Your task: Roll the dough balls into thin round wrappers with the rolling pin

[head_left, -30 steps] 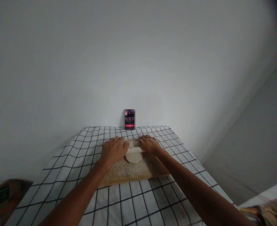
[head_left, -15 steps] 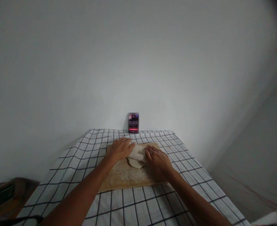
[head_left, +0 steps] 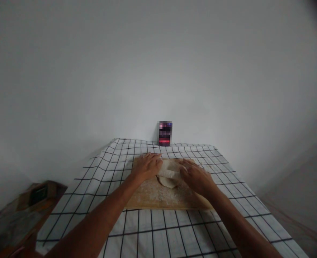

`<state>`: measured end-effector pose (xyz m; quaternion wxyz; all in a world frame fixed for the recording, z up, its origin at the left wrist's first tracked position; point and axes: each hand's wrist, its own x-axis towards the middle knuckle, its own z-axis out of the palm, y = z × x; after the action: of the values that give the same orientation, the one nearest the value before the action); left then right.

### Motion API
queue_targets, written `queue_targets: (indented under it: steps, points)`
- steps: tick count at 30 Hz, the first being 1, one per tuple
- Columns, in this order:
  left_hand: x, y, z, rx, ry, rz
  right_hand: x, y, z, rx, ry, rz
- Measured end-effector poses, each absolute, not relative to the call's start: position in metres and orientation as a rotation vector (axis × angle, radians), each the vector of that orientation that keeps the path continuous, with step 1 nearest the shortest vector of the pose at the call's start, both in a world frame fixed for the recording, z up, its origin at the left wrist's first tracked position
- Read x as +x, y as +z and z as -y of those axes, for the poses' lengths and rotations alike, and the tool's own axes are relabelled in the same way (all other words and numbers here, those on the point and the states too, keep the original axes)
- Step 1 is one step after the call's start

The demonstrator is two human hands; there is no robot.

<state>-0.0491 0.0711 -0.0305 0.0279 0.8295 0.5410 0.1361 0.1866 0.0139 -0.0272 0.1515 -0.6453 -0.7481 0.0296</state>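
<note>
Head view, left to right: a brown wooden piece of furniture stands beyond the desk's left edge. On the desk's black-and-white checked cloth lies a floured rectangular wooden board, towards the far edge. The left hand rests flat, fingers spread, on the left end of a pale rolling pin; the right hand presses open-palmed on its right end, having drawn nearer the body than a second ago. Under the pin, the pale round disc of dough sits mid-board, seemingly flatter and wider. A small dark box stands at the far edge against the wall.
</note>
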Motion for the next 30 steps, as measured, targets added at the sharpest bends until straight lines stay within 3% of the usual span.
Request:
queue_targets:
  steps: [12, 23, 30]
  points:
    - [-0.062, -0.041, -0.020, 2.658, 0.572, -1.778, 0.173, -0.052, 0.020, -1.774, 0.000, 2.133]
    - [-0.024, -0.009, -0.121, 2.674, 0.256, -1.521, 0.188, -0.050, -0.010, -1.807, 0.103, 2.178]
    - [-0.034, -0.019, -0.117, 2.507, 0.287, -1.527, 0.191, -0.029, -0.022, -1.811, 0.187, 2.122]
